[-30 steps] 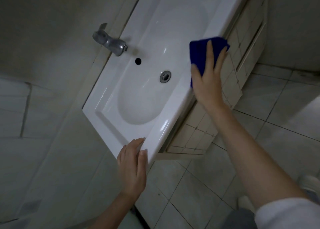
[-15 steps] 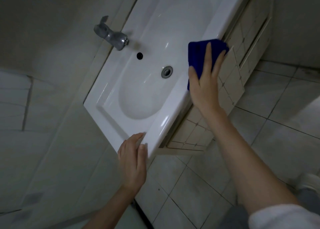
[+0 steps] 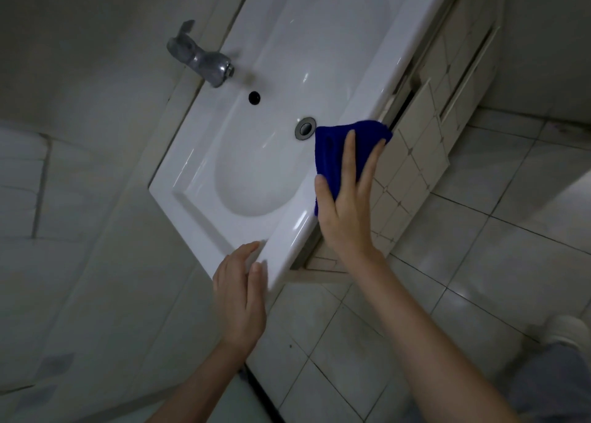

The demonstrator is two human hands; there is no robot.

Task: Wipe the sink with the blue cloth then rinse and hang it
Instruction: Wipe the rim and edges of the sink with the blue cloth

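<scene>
two bare hands are at a white sink, seen from above and at a slant. the right hand lies flat on the blue cloth, fingers straight and slightly spread across it, thumb along the cloth's left edge, pressing it onto the sink's front rim rather than gripping it. the cloth is bunched into a thick pad on the rim just right of the drain, with its far corner reaching over the outer edge. the left hand is open too, its straight fingers resting on the near corner of the sink and holding nothing. in the basin the round metal drain lies near a small dark overflow hole, and a chrome tap juts out at the back edge. under the sink is a pale cabinet with a dotted tile pattern, a dark gap along one panel. the floor is light square tile, and a pale shoe shows at the lower right.
</scene>
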